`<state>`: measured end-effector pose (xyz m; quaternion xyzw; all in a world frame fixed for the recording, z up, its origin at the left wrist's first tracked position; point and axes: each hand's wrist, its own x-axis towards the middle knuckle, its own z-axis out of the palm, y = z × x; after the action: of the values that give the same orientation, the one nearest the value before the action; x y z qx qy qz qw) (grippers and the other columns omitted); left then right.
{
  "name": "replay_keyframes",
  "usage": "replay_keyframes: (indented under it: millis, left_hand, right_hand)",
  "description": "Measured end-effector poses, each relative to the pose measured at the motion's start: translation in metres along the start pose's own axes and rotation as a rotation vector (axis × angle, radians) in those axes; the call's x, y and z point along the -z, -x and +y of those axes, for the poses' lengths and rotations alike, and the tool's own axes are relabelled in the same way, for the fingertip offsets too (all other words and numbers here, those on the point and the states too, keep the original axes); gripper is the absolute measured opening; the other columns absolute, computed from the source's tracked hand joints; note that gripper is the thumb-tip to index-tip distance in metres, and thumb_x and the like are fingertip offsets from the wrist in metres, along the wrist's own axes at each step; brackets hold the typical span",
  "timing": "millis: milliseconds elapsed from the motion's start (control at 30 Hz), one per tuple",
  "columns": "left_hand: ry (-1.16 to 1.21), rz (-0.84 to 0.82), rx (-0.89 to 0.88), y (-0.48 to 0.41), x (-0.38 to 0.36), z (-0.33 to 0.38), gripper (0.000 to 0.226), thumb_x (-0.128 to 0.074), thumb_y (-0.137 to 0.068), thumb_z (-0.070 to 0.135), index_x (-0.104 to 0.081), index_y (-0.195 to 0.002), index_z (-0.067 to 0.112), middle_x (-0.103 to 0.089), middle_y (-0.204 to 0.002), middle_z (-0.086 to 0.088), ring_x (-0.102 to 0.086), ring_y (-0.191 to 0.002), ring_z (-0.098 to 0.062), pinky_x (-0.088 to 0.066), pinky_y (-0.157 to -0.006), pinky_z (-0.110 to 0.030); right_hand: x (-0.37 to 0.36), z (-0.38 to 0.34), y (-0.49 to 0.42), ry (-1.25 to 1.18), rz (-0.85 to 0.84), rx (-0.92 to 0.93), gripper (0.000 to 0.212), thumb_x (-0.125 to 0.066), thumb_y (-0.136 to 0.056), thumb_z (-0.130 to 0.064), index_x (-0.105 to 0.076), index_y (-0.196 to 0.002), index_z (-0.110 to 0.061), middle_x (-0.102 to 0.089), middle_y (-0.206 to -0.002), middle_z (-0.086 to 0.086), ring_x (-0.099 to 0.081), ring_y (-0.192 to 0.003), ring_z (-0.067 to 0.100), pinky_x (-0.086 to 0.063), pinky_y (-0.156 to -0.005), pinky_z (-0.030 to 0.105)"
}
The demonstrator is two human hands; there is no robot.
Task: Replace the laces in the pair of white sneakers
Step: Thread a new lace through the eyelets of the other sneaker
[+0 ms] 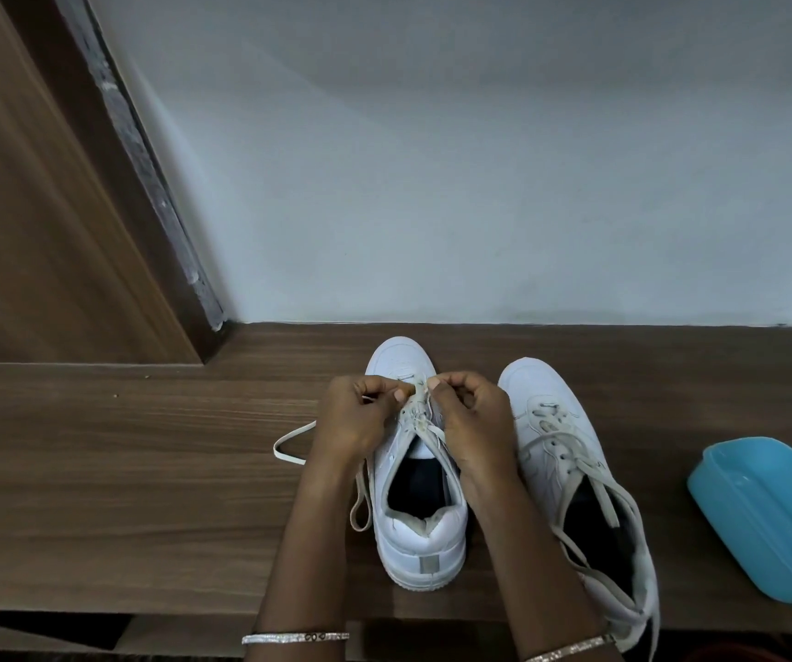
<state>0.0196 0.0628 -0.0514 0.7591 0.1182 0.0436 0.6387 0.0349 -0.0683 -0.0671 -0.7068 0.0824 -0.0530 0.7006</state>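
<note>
- Two white sneakers stand side by side on a brown wooden table [145,470], toes pointing away toward a pale grey wall [432,160].
- The left sneaker [415,532] sits in the middle of the view, upright, heel nearest the camera, its dark opening in plain sight.
- The left hand [356,422] hovers over the lacing area of this shoe, fingers curled, fingertips pinching the lace [289,449] near the lower eyelets.
- The right hand [475,418] mirrors it just beside, fingers curled and pinching the same lace at the centre of the shoe; the two hands sit close together, thumbs nearly meeting.
- A loose run of that lace loops out onto the table to the left of the shoe, and another loop lies along the shoe's left side.
- The right sneaker [575,470] rests just beside the first, to its right, still threaded; its lace [595,484] is loosened and trails down toward the near edge of the table.
- A light blue plastic tray [767,518] lies on the table well to the right of the shoes, partly cut off by the frame edge.
- A thin bangle [296,637] circles each wrist at the bottom of the view.
- A wooden door [26,207] stands at the left, behind the table.
</note>
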Motion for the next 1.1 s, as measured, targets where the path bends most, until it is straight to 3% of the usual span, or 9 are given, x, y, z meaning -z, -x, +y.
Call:
replay_keyframes:
  millis: [167, 233, 333, 433, 600, 733, 867, 967, 1100]
  left_hand:
    - [-0.238, 0.231, -0.159, 0.003, 0.015, 0.021, 0.013, -0.067, -0.092, 0.021, -0.077, -0.089, 0.028, -0.071, -0.076, 0.014, -0.062, -0.062, 0.001, -0.045, -0.059, -0.022]
    - [-0.258, 0.119, -0.246, 0.006, 0.015, 0.031, 0.012, -0.067, -0.092, 0.024, -0.077, -0.095, 0.029, -0.072, -0.080, 0.014, -0.061, -0.060, 0.004, -0.043, -0.058, -0.020]
    - [-0.465, -0.098, -0.362, 0.011, 0.004, 0.037, 0.012, -0.069, -0.090, 0.032, -0.077, -0.097, 0.027, -0.072, -0.090, 0.011, -0.063, -0.083, -0.002, -0.048, -0.072, -0.026]
    - [-0.589, -0.098, -0.392, 0.009, -0.006, 0.032, 0.033, -0.056, -0.086, 0.052, -0.075, -0.087, 0.024, -0.070, -0.082, 0.008, -0.063, -0.081, -0.009, -0.050, -0.077, -0.040]
    - [-0.309, -0.042, -0.491, 0.022, -0.003, 0.056, 0.014, -0.066, -0.093, 0.029, -0.079, -0.089, 0.025, -0.074, -0.076, 0.008, -0.069, -0.074, -0.011, -0.052, -0.070, -0.036]
    - [-0.048, -0.070, -0.506, 0.039, -0.015, 0.087, 0.016, -0.062, -0.096, 0.013, -0.078, -0.095, 0.012, -0.073, -0.077, -0.010, -0.070, -0.075, -0.017, -0.057, -0.062, -0.033]
    - [0.316, -0.112, -0.405, 0.052, -0.024, 0.105, 0.019, -0.057, -0.097, 0.009, -0.074, -0.100, 0.000, -0.070, -0.076, -0.010, -0.065, -0.066, -0.019, -0.056, -0.065, -0.031]
    - [0.502, -0.085, -0.323, 0.052, -0.012, 0.105, 0.020, -0.056, -0.098, 0.012, -0.073, -0.102, 0.002, -0.064, -0.072, -0.009, -0.055, -0.060, -0.018, -0.050, -0.060, -0.031]
    - [0.651, 0.002, -0.265, 0.044, 0.012, 0.098, 0.019, -0.054, -0.098, 0.010, -0.072, -0.101, 0.006, -0.056, -0.068, -0.003, -0.050, -0.060, -0.011, -0.048, -0.058, -0.020]
  right_hand:
    - [0.012, -0.026, -0.002, -0.248, 0.026, 0.028, 0.007, -0.059, -0.099, -0.016, -0.063, -0.094, -0.012, -0.077, -0.089, 0.005, -0.072, -0.089, 0.019, -0.056, -0.082, 0.035]
    - [0.019, -0.044, 0.002, -0.337, -0.068, 0.059, 0.008, -0.057, -0.100, -0.014, -0.060, -0.098, -0.007, -0.076, -0.093, 0.014, -0.072, -0.093, 0.029, -0.056, -0.082, 0.039]
    - [0.030, -0.068, 0.011, -0.428, -0.226, 0.112, 0.007, -0.055, -0.099, -0.010, -0.058, -0.098, -0.003, -0.073, -0.093, 0.020, -0.070, -0.090, 0.035, -0.056, -0.078, 0.039]
    - [0.045, -0.089, 0.014, -0.529, -0.332, 0.138, 0.007, -0.051, -0.099, -0.009, -0.057, -0.095, -0.007, -0.073, -0.089, 0.013, -0.071, -0.090, 0.028, -0.057, -0.076, 0.033]
    - [0.072, -0.091, 0.005, -0.700, -0.285, 0.125, 0.011, -0.047, -0.100, -0.007, -0.058, -0.098, -0.010, -0.069, -0.084, 0.005, -0.069, -0.086, 0.021, -0.057, -0.080, 0.032]
    - [0.078, -0.074, -0.001, -0.222, -0.331, 0.173, 0.033, -0.057, -0.092, 0.008, -0.062, -0.118, -0.011, -0.074, -0.106, 0.005, -0.069, -0.105, 0.021, -0.055, -0.095, 0.039]
    - [0.063, -0.073, 0.017, 0.095, -0.667, 0.208, 0.006, -0.062, -0.095, -0.004, -0.066, -0.097, -0.008, -0.069, -0.076, -0.015, -0.064, -0.073, -0.001, -0.047, -0.068, 0.016]
    - [0.053, -0.072, 0.019, 0.132, -0.602, 0.247, 0.018, -0.055, -0.101, -0.010, -0.070, -0.094, -0.007, -0.073, -0.077, -0.006, -0.067, -0.076, 0.001, -0.047, -0.072, 0.017]
    - [0.060, -0.079, 0.015, -0.001, -0.430, 0.227, 0.009, -0.070, -0.092, -0.023, -0.073, -0.087, -0.017, -0.072, -0.082, 0.004, -0.066, -0.076, 0.013, -0.053, -0.074, 0.025]
